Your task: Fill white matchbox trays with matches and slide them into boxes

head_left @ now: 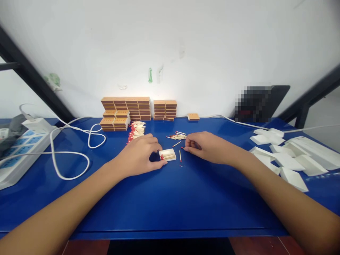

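Note:
My left hand (142, 156) grips the left end of a small white matchbox tray (172, 152) between thumb and fingers. A few red-tipped matches lie inside that tray. To the right, my right hand (203, 146) is closed in a pinch on a match (182, 147), whose red head pokes out to the left of the fingertips. Between the hands, two loose matches (180, 156) rest on the blue table. A small heap of matches (178, 135) lies just beyond my right fingers. Behind my left hand spreads a larger pile of matches (136, 131).
Stacked matchboxes (126, 108) stand against the wall, with a shorter stack (165, 109) beside them and a single matchbox (193, 117) further right. Empty white trays (288, 159) are scattered at right. A power strip (23, 148) and white cable (87, 159) occupy the left. A dark tablet-like object (278, 101) leans on the wall.

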The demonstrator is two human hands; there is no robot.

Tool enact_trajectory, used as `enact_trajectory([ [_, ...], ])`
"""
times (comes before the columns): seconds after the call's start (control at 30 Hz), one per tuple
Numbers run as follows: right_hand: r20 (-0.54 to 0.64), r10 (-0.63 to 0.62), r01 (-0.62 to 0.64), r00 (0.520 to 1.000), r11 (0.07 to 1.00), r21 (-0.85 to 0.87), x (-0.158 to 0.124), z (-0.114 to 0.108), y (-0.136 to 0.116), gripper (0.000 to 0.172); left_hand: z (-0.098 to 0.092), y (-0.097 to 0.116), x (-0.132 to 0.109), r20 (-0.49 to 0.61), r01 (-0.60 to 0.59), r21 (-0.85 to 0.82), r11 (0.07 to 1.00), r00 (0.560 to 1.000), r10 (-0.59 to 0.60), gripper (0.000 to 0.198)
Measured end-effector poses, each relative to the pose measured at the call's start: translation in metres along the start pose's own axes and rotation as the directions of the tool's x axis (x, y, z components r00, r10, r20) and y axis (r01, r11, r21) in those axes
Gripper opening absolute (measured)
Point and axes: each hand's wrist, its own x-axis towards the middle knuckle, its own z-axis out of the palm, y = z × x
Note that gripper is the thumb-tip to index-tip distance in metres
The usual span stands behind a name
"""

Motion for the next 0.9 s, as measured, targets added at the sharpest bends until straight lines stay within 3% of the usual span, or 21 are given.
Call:
enact_trajectory([
  [0.1,-0.018,-0.06,0.061,0.998,0.998,0.019,-0.004,-0.004,-0.003,0.011,0.0,0.0,0.0,0.002,0.003,0.004,1.0,1.0,-0.003,0.027],
  [0.2,0.057,-0.146,0.139,0.988,0.984,0.114,-0.005,-0.003,-0.009,0.013,0.0,0.0,0.0,0.0,-0.003,0.002,1.0,1.0,0.003,0.026],
  [0.3,0.1,-0.123,0.11,0.987,0.986,0.125,-0.003,0.002,-0.012,0.012,0.0,0.001,-0.001,-0.002,-0.005,0.0,1.0,1.0,0.005,0.027],
  [0.43,0.048,-0.072,0.065,0.996,0.99,0.128,0.001,0.011,-0.01,0.019,-0.001,0.0,0.0,-0.011,-0.002,0.007,1.0,1.0,0.002,0.026],
  [0.63,-0.127,-0.067,0.08,0.99,0.992,0.098,0.009,0.022,0.005,0.017,-0.001,-0.001,0.0,-0.01,0.002,0.019,1.0,1.0,-0.002,0.027],
  [0.9,-0.128,-0.112,0.12,0.985,0.991,0.056,0.014,0.024,0.01,0.01,0.001,0.002,0.0,-0.006,-0.008,0.012,1.0,1.0,0.008,0.028],
])
